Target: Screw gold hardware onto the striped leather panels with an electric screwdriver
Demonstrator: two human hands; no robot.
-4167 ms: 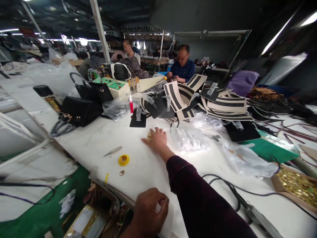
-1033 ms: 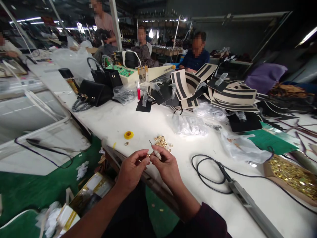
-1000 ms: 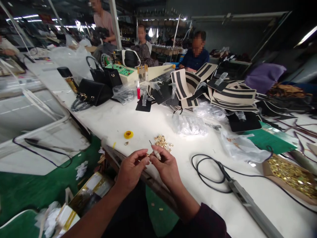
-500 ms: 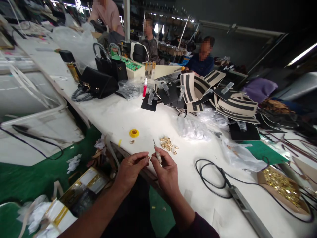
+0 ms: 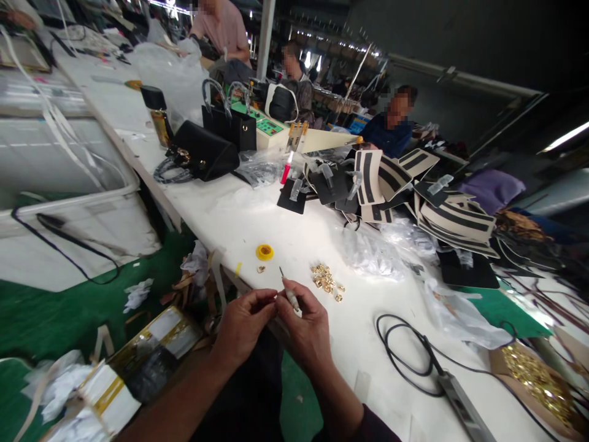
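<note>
My left hand (image 5: 246,325) is closed in a pinch near the table's front edge. A small gold metal fitting sits between its fingertips, mostly hidden now. Touching or almost touching it, my right hand (image 5: 306,319) is wrapped round a thin screwdriver-like tool (image 5: 291,299) with a pale handle, its dark tip pointing up and left. Beyond the right hand lies a loose pile of small gold fittings (image 5: 323,279). One single gold fitting (image 5: 261,269) rests apart, beside a round yellow container (image 5: 264,252) with brownish contents.
Black handbags (image 5: 202,150) stand at the back left of the white table (image 5: 221,215). Striped panels (image 5: 453,215) are heaped at the right. A cabled grey tool (image 5: 462,402) and a box of gold pieces (image 5: 536,377) lie right. Co-workers sit or stand beyond.
The table scene has shifted right and slightly down as my view turned. My hands have drawn together, and the small gold fitting is now more hidden between the left fingertips.
</note>
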